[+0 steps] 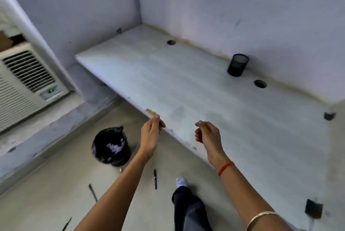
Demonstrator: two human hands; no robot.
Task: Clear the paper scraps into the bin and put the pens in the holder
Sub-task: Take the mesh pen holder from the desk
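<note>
- Pens (93,192): two lie loose on the floor (46,184) at lower left, one of them cut by the frame edge. None is in the holder yet.
- Bin (111,146): black-lined, stands on the floor just left of the desk's front edge. White scraps show inside.
- Left hand (152,132): raised at the desk edge, above and to the right of the bin. Fingertips pinch what looks like a small tan paper scrap (150,113); blur makes its edges unclear.
- Step in hand, as a judgement: scrap clearing, last bit. No other scrap shows on the desk (205,91).
- Next move calls for swinging the left hand left and down over the bin mouth, then letting go. The scrap is light, so a release close to the rim seems safest.
- Black pen (155,178): on the floor below the hands, near the person's socked foot (182,182).
- Right hand (205,133): held over the desk's front edge, fingers curled in. Nothing visible in it.
- Holder (238,64): black mesh cup, upright at the back of the desk near the wall, looks empty. After the scrap, the pens need picking up off the floor and carrying up to it.
</note>
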